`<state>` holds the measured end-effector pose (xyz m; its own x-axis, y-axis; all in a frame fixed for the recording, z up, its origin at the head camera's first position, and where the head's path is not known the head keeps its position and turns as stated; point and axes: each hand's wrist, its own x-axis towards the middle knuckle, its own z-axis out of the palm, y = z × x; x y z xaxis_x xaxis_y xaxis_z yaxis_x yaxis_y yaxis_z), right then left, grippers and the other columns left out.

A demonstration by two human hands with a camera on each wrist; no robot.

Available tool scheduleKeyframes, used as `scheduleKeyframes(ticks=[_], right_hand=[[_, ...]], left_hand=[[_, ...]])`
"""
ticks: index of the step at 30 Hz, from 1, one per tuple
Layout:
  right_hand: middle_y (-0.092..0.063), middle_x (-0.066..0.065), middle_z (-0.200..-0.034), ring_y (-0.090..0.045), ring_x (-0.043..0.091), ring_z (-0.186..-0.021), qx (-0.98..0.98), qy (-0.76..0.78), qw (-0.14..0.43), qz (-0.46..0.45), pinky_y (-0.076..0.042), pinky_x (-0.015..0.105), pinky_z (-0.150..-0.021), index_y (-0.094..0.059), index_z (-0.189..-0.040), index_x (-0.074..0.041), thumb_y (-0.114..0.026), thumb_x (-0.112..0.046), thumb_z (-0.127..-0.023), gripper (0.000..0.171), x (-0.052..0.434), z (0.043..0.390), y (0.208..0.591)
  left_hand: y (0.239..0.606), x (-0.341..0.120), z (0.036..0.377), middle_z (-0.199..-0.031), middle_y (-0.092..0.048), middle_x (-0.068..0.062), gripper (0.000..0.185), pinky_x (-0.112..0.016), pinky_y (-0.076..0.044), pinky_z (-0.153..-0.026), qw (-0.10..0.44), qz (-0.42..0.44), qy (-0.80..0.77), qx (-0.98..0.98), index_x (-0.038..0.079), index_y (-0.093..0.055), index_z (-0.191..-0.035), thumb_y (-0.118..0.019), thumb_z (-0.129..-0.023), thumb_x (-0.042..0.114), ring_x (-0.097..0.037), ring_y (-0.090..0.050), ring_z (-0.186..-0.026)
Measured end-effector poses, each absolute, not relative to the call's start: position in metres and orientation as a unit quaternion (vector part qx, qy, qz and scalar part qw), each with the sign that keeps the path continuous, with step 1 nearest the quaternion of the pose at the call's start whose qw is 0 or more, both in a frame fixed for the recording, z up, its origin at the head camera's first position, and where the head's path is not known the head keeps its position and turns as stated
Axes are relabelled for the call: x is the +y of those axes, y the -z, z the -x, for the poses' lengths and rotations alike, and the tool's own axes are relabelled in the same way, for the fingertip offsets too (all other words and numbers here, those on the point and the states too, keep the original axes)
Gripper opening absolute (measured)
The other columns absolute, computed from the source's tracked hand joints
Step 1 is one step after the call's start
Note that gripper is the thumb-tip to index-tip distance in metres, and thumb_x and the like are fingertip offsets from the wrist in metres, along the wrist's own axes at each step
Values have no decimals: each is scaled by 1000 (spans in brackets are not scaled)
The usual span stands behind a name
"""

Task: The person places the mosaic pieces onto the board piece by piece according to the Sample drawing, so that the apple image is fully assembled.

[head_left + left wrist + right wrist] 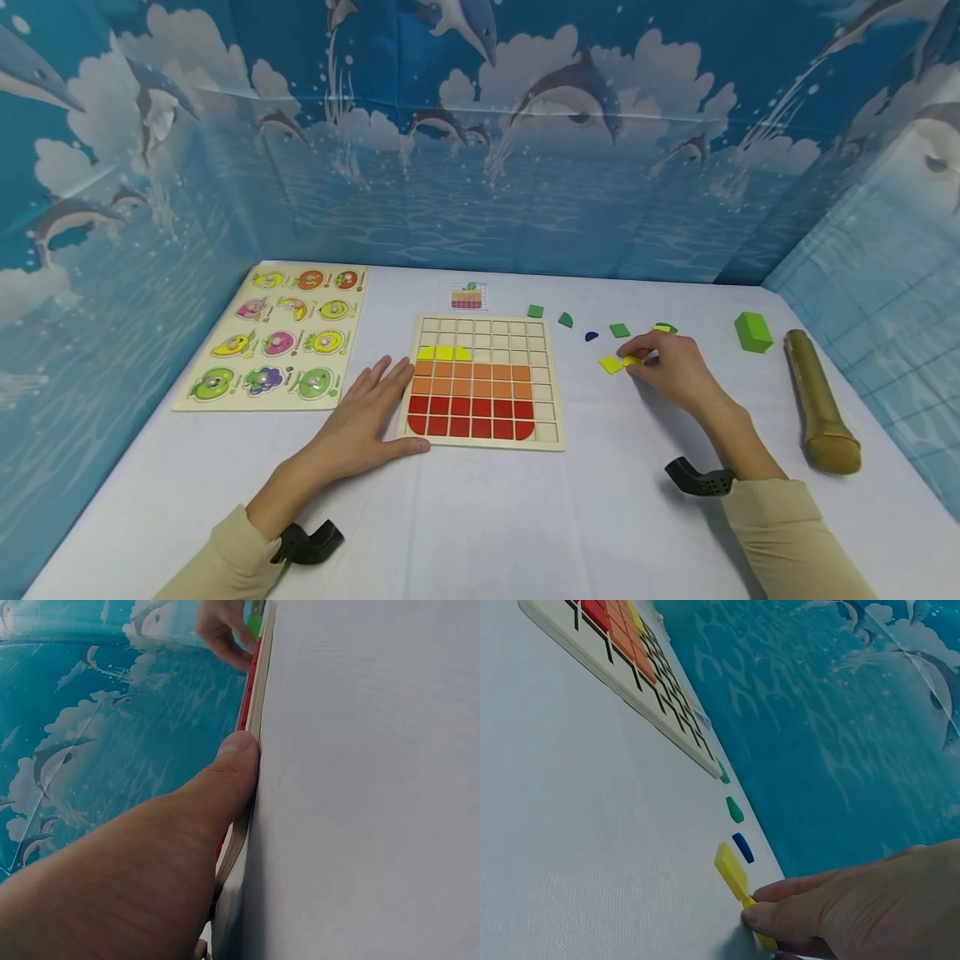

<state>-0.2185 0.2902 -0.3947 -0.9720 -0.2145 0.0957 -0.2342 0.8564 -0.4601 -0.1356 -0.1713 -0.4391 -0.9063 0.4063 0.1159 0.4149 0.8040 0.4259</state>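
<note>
1. Both hands rest on the white table (480, 533): the left hand (363, 425) lies flat, fingers straight, against the near-left corner of the grid board (483, 382), apparently steadying it.
2. Right hand (671, 367) pinches a small yellow tile (632, 360) at the table's right side; a second yellow tile (611, 365) lies touching it.
3. Bare cloth separates board and tiles, leaving room to slide across.
4. Farther back, the green pieces (619, 330) and a blue piece (591, 337) lie scattered.
5. Toward the right edge lie a green block (752, 331) and a brass-coloured cylinder (820, 400); the fruit puzzle (277, 333) sits along the left edge.
</note>
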Motion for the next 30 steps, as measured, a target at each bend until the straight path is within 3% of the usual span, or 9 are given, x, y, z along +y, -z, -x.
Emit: scheduleKeyframes(ticks=[20,30], right_hand=[[-73,14,-96,-67,29,-90,-961,-255,34,-99,-58,42,-80,-76,-103,-3,-83,-4,-89,16,297,221,395],[-71,17,-95,-70,32,-87,-935,-273,169,-149,-61,46,-76,-79,-117,-4,-74,2,-94,25,275,219,387]], left_hand=[[439,-172,134,-175,-26,-8,114,-54,-12,-133,11,216,228,-949,10,-26,-168,-75,-84,69,-34,-13,-165],[438,-172,134,-175,-25,-8,114,-54,-12,-134,10,214,229,-950,10,-26,-168,-75,-84,69,-34,-12,-165]])
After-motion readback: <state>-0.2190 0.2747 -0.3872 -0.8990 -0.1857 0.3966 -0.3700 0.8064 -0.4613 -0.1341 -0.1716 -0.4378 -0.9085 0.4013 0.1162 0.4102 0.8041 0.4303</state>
